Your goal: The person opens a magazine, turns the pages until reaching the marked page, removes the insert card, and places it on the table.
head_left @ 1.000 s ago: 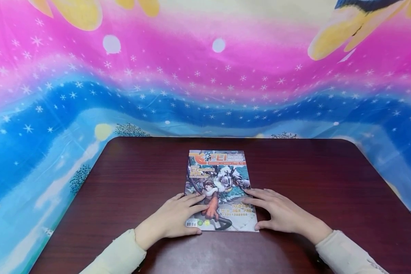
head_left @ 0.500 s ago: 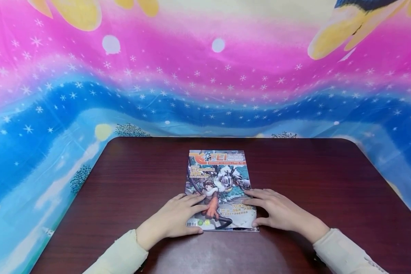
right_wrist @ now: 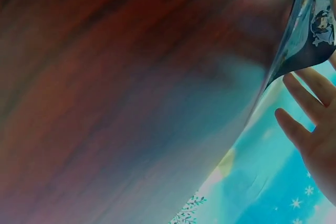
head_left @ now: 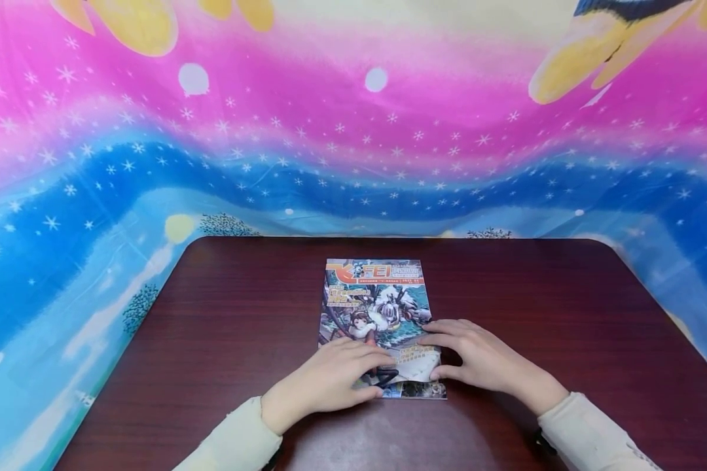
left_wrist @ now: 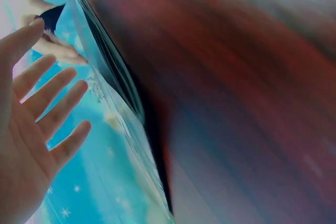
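Note:
A magazine (head_left: 377, 307) with a colourful illustrated cover lies flat on the dark wooden table. Its lower right cover corner is lifted and bent, showing printed pages (head_left: 421, 390) underneath. My right hand (head_left: 477, 356), at the magazine's right edge, holds that corner between thumb and fingers; the left wrist view shows the dark inner side of the raised cover corner (left_wrist: 51, 18) there. Over the magazine's lower left part is my left hand (head_left: 336, 376), covering some of the cover. Its fingers look straight and spread in the left wrist view, with nothing in them.
The brown table (head_left: 224, 314) has rounded far corners. Behind and around it hangs a printed cloth (head_left: 353, 157) in pink and blue with snowflakes. Pale sleeves (head_left: 230, 435) cover both forearms.
The cover's lower right corner has come up from flat, uncovering the pages below. My left hand has moved right across the magazine; my right thumb has shifted slightly inward and up.

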`<state>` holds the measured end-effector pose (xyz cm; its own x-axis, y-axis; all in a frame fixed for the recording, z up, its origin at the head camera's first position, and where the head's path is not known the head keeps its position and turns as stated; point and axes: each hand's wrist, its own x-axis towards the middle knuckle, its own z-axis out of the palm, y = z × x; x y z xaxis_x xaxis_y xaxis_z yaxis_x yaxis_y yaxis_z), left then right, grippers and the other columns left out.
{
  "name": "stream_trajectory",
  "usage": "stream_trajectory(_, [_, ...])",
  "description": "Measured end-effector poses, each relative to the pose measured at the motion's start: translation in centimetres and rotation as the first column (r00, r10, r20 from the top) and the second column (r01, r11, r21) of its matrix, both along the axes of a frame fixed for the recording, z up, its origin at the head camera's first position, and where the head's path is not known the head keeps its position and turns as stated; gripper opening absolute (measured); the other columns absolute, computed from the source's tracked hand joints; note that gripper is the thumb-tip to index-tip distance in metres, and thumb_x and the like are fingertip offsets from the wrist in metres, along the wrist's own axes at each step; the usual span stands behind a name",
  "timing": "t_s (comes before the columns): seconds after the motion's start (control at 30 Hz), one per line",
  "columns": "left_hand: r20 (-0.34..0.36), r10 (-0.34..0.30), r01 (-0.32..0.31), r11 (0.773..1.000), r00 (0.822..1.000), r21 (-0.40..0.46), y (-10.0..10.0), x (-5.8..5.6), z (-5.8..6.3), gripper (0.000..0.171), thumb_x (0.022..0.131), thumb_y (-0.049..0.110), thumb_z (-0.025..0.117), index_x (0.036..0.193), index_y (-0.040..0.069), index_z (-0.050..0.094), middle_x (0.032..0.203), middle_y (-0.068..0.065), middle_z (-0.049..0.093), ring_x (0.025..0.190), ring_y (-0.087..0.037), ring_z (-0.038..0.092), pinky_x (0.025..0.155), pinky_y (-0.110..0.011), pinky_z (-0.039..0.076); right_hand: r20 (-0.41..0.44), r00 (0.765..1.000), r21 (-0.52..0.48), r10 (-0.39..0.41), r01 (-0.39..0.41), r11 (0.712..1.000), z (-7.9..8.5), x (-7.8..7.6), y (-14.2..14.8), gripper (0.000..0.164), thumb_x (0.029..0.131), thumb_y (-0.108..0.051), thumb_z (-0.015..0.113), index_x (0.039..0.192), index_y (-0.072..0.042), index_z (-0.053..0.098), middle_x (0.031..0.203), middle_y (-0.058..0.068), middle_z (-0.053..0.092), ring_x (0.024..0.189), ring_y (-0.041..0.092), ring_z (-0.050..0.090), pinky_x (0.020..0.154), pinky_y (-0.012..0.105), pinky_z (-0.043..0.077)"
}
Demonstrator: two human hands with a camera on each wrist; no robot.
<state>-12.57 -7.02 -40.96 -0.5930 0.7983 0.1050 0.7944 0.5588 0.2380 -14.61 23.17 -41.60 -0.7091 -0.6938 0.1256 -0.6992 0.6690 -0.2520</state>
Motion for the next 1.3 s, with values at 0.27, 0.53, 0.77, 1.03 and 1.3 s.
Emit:
stream_trajectory(0.27, [-0.052, -0.029, 0.031, 0.998, 0.998, 0.05, 2.2, -0.3, 0.4, 0.049, 0.098, 0.036, 0.064, 0.143, 0.021, 0.053, 0.142, 0.009, 0.055, 0.128, -0.009, 0.052, 0.107, -0.039, 0.041, -0.015, 1.0, -0.051, -0.017, 0.017, 0.999, 0.8, -0.1, -0.1, 0.059, 0.089, -0.062, 0.059, 0.131, -0.022, 0.066, 0.138, 0.004, 0.058, 0.13, 0.029, 0.051, 0.104, 0.056, 0.04])
stream_trajectory(0.53, [-0.088, -0.027, 0.034, 0.996, 0.996, 0.086, 2.5, -0.3, 0.5, 0.04, 0.104, 0.026, 0.054, 0.143, 0.019, 0.052, 0.141, 0.008, 0.056, 0.124, -0.009, 0.055, 0.104, -0.034, 0.044, -0.009, 0.999, -0.082, -0.05, 0.049, 0.995, 1.3, 0.1, -0.3, 0.052, 0.089, -0.054, 0.066, 0.129, -0.021, 0.067, 0.138, 0.004, 0.058, 0.129, 0.028, 0.051, 0.103, 0.057, 0.041])
stream_trajectory(0.77, [-0.083, -0.023, 0.033, 0.993, 0.996, 0.116, 2.3, -0.4, 0.4, 0.04, 0.104, 0.027, 0.053, 0.143, 0.019, 0.052, 0.14, 0.008, 0.057, 0.124, -0.008, 0.055, 0.103, -0.035, 0.045, -0.022, 0.997, -0.14, -0.068, 0.065, 0.988, 1.8, 0.4, -0.3, 0.052, 0.088, -0.05, 0.071, 0.13, -0.02, 0.066, 0.137, 0.001, 0.058, 0.128, 0.025, 0.052, 0.103, 0.055, 0.042])
stream_trajectory(1.03, [-0.117, 0.014, 0.004, 0.989, 0.993, 0.151, 2.2, -0.1, 0.5, 0.038, 0.105, 0.027, 0.052, 0.141, 0.019, 0.055, 0.137, 0.008, 0.059, 0.123, -0.008, 0.056, 0.101, -0.032, 0.046, -0.098, 0.992, -0.209, -0.078, 0.057, 0.976, 2.7, 1.1, 0.1, 0.049, 0.088, -0.042, 0.074, 0.131, -0.022, 0.065, 0.135, -0.005, 0.06, 0.125, 0.018, 0.054, 0.1, 0.047, 0.043])
stream_trajectory(1.3, [-0.113, 0.079, -0.05, 0.969, 0.99, 0.242, 1.3, 0.2, 1.3, 0.049, 0.099, 0.013, 0.061, 0.146, 0.017, 0.048, 0.143, 0.003, 0.055, 0.126, -0.012, 0.055, 0.099, -0.034, 0.049, -0.122, 0.984, -0.247, -0.127, 0.093, 0.964, 3.8, 1.7, 0.9, 0.043, 0.089, -0.024, 0.075, 0.131, -0.022, 0.065, 0.138, -0.008, 0.057, 0.128, 0.016, 0.051, 0.103, 0.039, 0.039])
